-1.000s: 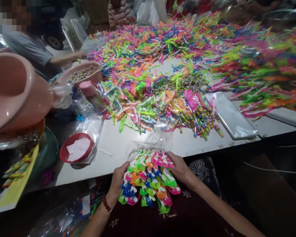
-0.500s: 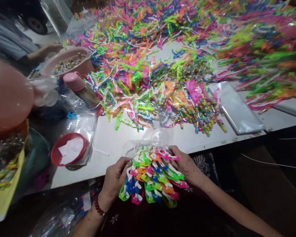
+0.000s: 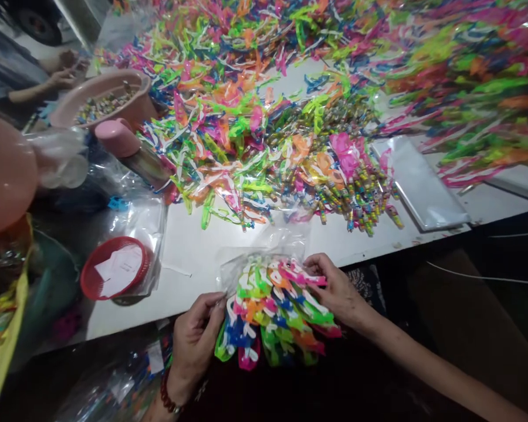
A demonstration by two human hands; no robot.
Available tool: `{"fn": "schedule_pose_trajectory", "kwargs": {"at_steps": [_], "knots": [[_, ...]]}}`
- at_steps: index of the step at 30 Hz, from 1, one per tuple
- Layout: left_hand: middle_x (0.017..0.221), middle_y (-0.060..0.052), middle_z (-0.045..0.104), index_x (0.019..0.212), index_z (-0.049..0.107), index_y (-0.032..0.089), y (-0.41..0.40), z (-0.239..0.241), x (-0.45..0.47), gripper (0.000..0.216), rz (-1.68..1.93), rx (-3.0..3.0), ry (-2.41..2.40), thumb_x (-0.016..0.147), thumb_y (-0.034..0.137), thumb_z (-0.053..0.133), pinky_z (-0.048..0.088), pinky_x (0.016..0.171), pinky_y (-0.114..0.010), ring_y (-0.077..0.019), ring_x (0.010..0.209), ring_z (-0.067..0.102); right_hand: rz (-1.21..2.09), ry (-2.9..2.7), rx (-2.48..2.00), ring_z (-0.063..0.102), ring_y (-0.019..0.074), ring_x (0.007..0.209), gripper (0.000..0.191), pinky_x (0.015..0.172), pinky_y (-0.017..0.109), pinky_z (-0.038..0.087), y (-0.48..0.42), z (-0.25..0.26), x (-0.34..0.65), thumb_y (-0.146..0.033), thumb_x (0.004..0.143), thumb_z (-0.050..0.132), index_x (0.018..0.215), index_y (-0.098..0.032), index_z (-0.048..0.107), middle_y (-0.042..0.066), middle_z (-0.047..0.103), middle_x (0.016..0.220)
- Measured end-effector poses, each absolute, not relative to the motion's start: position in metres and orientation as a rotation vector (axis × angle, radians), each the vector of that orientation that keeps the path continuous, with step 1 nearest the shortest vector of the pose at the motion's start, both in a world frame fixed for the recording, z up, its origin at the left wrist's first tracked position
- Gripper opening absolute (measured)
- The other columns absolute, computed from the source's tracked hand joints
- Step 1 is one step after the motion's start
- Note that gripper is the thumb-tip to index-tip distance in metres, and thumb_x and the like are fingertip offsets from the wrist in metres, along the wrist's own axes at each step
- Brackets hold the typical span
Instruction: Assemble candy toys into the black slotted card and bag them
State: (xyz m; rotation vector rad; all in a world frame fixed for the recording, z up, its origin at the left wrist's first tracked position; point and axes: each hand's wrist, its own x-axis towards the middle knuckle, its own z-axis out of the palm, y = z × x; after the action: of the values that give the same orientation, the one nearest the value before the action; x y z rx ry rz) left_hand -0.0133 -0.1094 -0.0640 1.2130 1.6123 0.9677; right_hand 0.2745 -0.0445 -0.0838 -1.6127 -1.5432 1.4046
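Observation:
At the table's front edge is a clear plastic bag (image 3: 286, 239) with a bunch of colourful plastic toys (image 3: 277, 316) in green, pink, blue and orange with white strips. Their wide ends point down towards me; the far part of the bag lies on the table. My left hand (image 3: 197, 328), with a red bead bracelet at its wrist, pinches the bag's left edge between thumb and fingers. On the right side, my right hand (image 3: 334, 287) grips the bag's edge, its fingers partly hidden behind the toys.
Loose toys (image 3: 229, 135) cover the white table (image 3: 180, 246). Flat clear bags (image 3: 426, 187) lie at right. To the left are a red basket (image 3: 85, 272) of paper slips, a pink-capped bottle (image 3: 136, 155) and a pink basin (image 3: 147, 102). A co-worker's hands (image 3: 64, 73) show at far left.
My left hand has shifted slightly left and down, and my right hand slightly right and up, at the bag's edges. The view has swung a little. The co-worker's hands have moved away from the basin.

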Motion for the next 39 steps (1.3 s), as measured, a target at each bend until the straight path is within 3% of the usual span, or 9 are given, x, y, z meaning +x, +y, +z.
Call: {"fn": "schedule_pose_trajectory", "kwargs": {"at_steps": [6, 11, 14, 17, 20, 25, 31, 35, 39], "knots": [[0.076, -0.001, 0.073, 0.099, 0.070, 0.018, -0.113, -0.069, -0.031, 0.018, 0.794, 1.516, 1.476, 0.083, 0.025, 0.067, 0.054, 0.061, -0.019, -0.0158, 0.065, 0.069, 1.447, -1.709, -1.772, 0.054, 0.0181, 0.065, 0.024, 0.058, 0.028, 0.040, -0.052, -0.106, 0.282, -0.046, 0.085, 0.054, 0.080, -0.023, 0.051, 0.000, 0.058, 0.069], [0.084, 0.000, 0.075, 0.104, 0.068, 0.020, -0.108, -0.067, -0.038, 0.022, 0.700, 1.728, 1.420, 0.082, 0.024, 0.066, 0.053, 0.060, -0.017, -0.0152, 0.066, 0.069, 1.819, -1.577, -1.451, 0.066, 0.0258, 0.088, 0.032, 0.075, 0.033, 0.050, -0.057, -0.114, 0.281, -0.044, 0.071, 0.070, 0.092, -0.020, 0.064, 0.005, 0.070, 0.090], [0.088, -0.002, 0.075, 0.105, 0.068, 0.021, -0.107, -0.065, -0.037, 0.023, 0.732, 1.771, 1.432, 0.082, 0.024, 0.064, 0.053, 0.063, -0.018, -0.0163, 0.069, 0.070, 1.963, -1.372, -1.303, 0.065, 0.0212, 0.077, 0.029, 0.068, 0.029, 0.051, -0.055, -0.100, 0.282, -0.045, 0.074, 0.069, 0.087, -0.020, 0.062, 0.001, 0.066, 0.078], [0.086, -0.002, 0.074, 0.103, 0.067, 0.020, -0.103, -0.064, -0.032, 0.022, 0.804, 1.667, 1.514, 0.082, 0.026, 0.063, 0.053, 0.063, -0.020, -0.0158, 0.067, 0.067, 1.700, -1.378, -1.517, 0.050, 0.0127, 0.056, 0.026, 0.051, 0.023, 0.037, -0.051, -0.079, 0.284, -0.042, 0.077, 0.067, 0.073, -0.021, 0.051, -0.004, 0.052, 0.060], [0.079, 0.000, 0.070, 0.097, 0.065, 0.020, -0.091, -0.064, -0.021, 0.021, 0.861, 1.450, 1.544, 0.078, 0.028, 0.068, 0.051, 0.062, -0.020, -0.0153, 0.065, 0.063, 1.327, -1.532, -1.657, 0.040, 0.0107, 0.052, 0.026, 0.049, 0.023, 0.029, -0.045, -0.064, 0.283, -0.037, 0.079, 0.062, 0.068, -0.022, 0.043, -0.006, 0.044, 0.056], [0.069, 0.003, 0.059, 0.085, 0.057, 0.020, -0.063, -0.064, 0.005, 0.018, 0.966, 1.033, 1.483, 0.083, 0.035, 0.068, 0.044, 0.053, -0.019, -0.0113, 0.059, 0.054, 1.200, -1.623, -1.683, 0.045, 0.0131, 0.057, 0.018, 0.055, 0.025, 0.033, -0.036, -0.069, 0.274, -0.032, 0.078, 0.056, 0.074, -0.023, 0.041, -0.005, 0.048, 0.063], [0.059, 0.007, 0.053, 0.082, 0.052, 0.021, -0.045, -0.070, 0.032, 0.020, 1.079, 0.912, 1.349, 0.088, 0.036, 0.062, 0.042, 0.052, -0.019, -0.0091, 0.050, 0.050, 1.243, -1.562, -1.623, 0.058, 0.0206, 0.077, 0.034, 0.068, 0.029, 0.045, -0.034, -0.093, 0.278, -0.045, 0.078, 0.067, 0.095, -0.023, 0.048, 0.002, 0.062, 0.084], [0.058, 0.007, 0.054, 0.086, 0.053, 0.020, -0.043, -0.081, 0.039, 0.015, 1.129, 0.896, 1.328, 0.086, 0.033, 0.062, 0.042, 0.052, -0.019, -0.0089, 0.049, 0.051, 1.335, -1.491, -1.629, 0.061, 0.0245, 0.090, 0.038, 0.077, 0.032, 0.049, -0.044, -0.103, 0.283, -0.032, 0.067, 0.076, 0.098, -0.022, 0.055, 0.005, 0.067, 0.093], [0.057, 0.007, 0.056, 0.085, 0.052, 0.020, -0.042, -0.082, 0.041, 0.015, 1.098, 0.961, 1.328, 0.086, 0.032, 0.060, 0.041, 0.050, -0.019, -0.0096, 0.050, 0.053, 1.732, -1.141, -1.555, 0.060, 0.0198, 0.074, 0.035, 0.068, 0.030, 0.051, -0.044, -0.097, 0.285, -0.017, 0.058, 0.073, 0.090, -0.021, 0.059, 0.001, 0.066, 0.079]]}}
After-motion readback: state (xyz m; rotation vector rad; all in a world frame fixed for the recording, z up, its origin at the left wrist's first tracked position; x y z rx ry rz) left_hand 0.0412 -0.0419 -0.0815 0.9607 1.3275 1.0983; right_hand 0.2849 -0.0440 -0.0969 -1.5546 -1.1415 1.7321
